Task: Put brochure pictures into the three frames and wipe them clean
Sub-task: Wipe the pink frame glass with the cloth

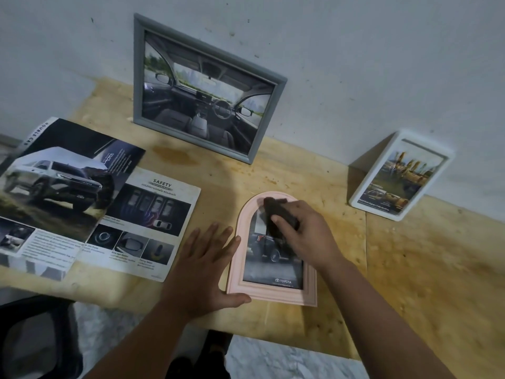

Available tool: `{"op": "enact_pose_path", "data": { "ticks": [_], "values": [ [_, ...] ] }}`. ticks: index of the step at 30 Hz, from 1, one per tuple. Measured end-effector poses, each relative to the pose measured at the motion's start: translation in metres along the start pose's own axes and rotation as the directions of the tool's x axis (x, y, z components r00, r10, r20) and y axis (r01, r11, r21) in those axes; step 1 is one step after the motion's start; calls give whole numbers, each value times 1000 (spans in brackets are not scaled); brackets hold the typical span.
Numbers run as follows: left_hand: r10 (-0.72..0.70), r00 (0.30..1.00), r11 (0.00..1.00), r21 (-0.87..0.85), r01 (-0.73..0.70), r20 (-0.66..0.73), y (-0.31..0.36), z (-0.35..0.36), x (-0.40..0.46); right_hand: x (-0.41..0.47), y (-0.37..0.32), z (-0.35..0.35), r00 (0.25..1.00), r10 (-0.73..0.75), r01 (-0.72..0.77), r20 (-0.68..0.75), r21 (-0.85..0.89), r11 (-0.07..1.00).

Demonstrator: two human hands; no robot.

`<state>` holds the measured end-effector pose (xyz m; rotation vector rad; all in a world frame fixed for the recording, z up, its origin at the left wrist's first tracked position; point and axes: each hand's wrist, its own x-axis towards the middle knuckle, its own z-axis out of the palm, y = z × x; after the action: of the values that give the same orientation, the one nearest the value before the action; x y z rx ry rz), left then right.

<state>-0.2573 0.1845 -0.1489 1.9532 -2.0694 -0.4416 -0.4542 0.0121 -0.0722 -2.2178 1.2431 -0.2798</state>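
Left hand (203, 266) fingers spread steady pink frame (273, 292) holding truck picture (269, 258); right hand (308, 233) fingers pinch dark cloth (278, 214)

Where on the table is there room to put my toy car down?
Bare wood lies right of the pink frame, below the white frame. A smaller patch sits between the brochure and the grey frame. It is crowded where the left hand and right hand work.
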Motion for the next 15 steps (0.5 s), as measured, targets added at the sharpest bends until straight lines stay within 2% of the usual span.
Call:
{"op": "enact_pose_path", "data": {
  "ticks": [2, 3, 5, 9, 11, 13, 15],
  "values": [
    [4, 1000, 1000, 13, -4, -15, -1, 2, 0, 3, 6, 20, 997, -81, 79, 6, -265, 961],
    [7, 1000, 1000, 14, -7, -19, -1, 3, 0, -2, 6, 29, 991, -129, 132, 33, -331, 934],
    [12, 1000, 1000, 13, -12, -22, -1, 4, 0, -22, 7, 39, 975, -207, 221, 76, -344, 913],
    [7, 1000, 1000, 21, -6, -15, -2, 4, -1, -73, 1, 35, 937, -273, 320, 217, -222, 921],
    [1, 1000, 1000, 15, 0, -7, -1, 3, -1, -80, -5, 24, 925, -220, 254, 310, -73, 964],
    [-1, 1000, 1000, 19, 1, -4, -1, 2, -1, -65, -6, 10, 922, -138, 119, 361, 74, 990],
    [1, 1000, 1000, 18, -1, -7, -1, 2, -1, -39, -3, -2, 973, -69, 33, 221, 160, 986]
  ]
}}
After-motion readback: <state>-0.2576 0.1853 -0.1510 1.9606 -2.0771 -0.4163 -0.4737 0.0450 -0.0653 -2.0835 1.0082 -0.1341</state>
